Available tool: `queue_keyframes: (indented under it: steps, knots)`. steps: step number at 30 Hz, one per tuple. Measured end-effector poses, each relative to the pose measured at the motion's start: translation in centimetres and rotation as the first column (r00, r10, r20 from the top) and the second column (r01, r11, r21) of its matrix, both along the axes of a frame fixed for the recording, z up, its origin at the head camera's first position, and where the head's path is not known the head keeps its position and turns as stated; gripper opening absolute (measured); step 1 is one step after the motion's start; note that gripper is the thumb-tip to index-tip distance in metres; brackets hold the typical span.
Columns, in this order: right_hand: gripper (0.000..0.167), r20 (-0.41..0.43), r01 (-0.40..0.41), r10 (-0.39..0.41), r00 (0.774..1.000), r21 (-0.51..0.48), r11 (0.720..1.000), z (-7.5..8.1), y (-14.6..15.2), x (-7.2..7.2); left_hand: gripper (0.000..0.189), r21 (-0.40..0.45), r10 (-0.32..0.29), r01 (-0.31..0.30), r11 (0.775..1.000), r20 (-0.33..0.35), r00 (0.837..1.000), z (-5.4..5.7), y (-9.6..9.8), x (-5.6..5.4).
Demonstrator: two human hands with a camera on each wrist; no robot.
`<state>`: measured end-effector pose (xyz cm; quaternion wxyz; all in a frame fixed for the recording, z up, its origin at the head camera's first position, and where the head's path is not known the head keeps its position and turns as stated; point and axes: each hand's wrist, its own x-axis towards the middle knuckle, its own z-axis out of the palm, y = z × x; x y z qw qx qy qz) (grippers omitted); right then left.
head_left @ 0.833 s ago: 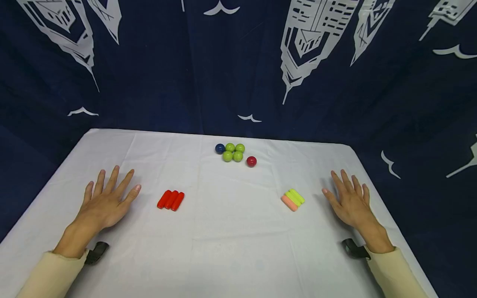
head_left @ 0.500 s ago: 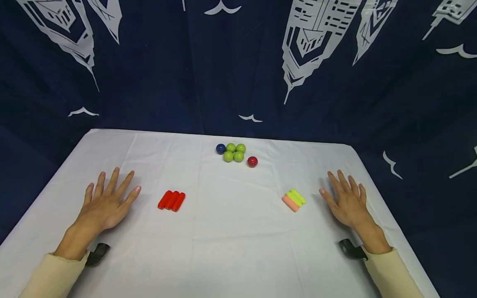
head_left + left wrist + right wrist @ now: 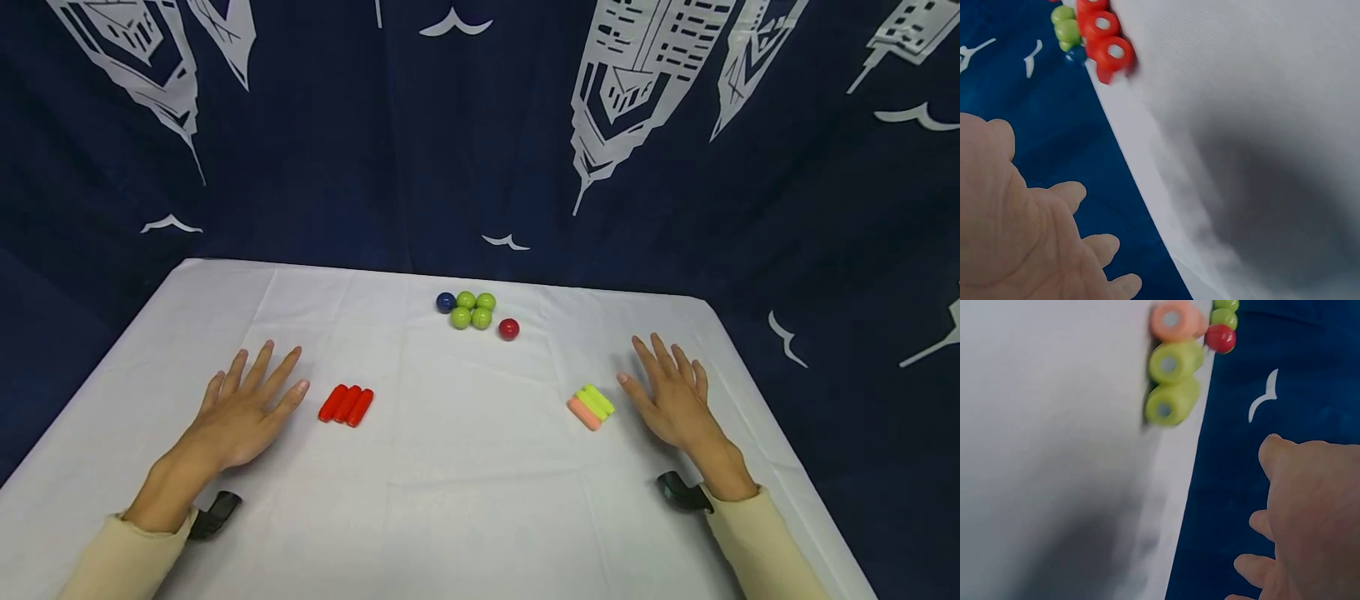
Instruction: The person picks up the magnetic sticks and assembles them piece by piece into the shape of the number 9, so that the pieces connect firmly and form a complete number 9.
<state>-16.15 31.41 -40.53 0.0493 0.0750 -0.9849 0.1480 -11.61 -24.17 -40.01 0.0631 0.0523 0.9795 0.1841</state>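
1. Holding nothing, the left hand (image 3: pixel 238 423) has its fingers straight and spread, the thumb nearest the red sticks but apart from them.
2. The right hand (image 3: pixel 671 407) is likewise spread and without a hold; its thumb points toward the yellow sticks (image 3: pixel 600 397) and the peach stick (image 3: pixel 583 413), touching neither colour.
3. Three red sticks (image 3: pixel 347 405) lie side by side just right of the left hand. They look light and fairly stiff, with smooth sides that might roll or slip; a pinch across the middle of one, thumb against fingertips, would seem to suit.
4. Two yellow sticks and the peach one lie together just left of the right hand, peach on the near left. They seem equally light, so a gentle pinch should do. Stick ends show a pale round spot in the wrist views; whether hole or core, I cannot tell.
5. Farther off, near the far edge of the white cloth (image 3: pixel 480 517), sit four green balls (image 3: pixel 461 318), with a blue ball (image 3: pixel 446 302) at their left and a red ball (image 3: pixel 508 329) apart at near right. They look glossy, hard and apt to roll.
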Motion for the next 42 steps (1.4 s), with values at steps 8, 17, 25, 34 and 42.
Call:
queue_keyframes:
  steps: [8, 17, 25, 34, 42]
  knots:
    - [0.071, 0.028, -0.04, 0.042, 0.999, -0.066, 0.997, 0.7, -1.9, -0.5, 0.068, 0.113, -0.081, 0.079, 0.99, 0.013, 0.997, 0.4, 1.5, 0.2]
    - [0.07, 0.029, -0.092, 0.094, 0.995, -0.083, 0.992, 0.9, -4.3, -1.8, 0.064, 0.246, -0.123, 0.112, 0.963, 0.03, 0.992, 0.2, 1.8, 0.1]
    - [0.066, 0.03, -0.153, 0.159, 0.987, -0.138, 0.978, 0.9, -7.0, -3.0, 0.061, 0.4, -0.183, 0.143, 0.906, 0.066, 0.981, -0.6, 1.0, -0.8]
    - [0.066, 0.06, -0.214, 0.226, 0.972, -0.162, 0.963, 0.9, -10.3, -4.6, 0.056, 0.513, -0.231, 0.146, 0.846, 0.106, 0.967, -1.6, -0.2, -0.9]
    - [0.064, 0.105, -0.218, 0.244, 0.964, -0.211, 0.953, 0.6, -12.7, -6.8, 0.059, 0.504, -0.204, 0.11, 0.857, 0.135, 0.97, -1.6, -0.2, -1.1]
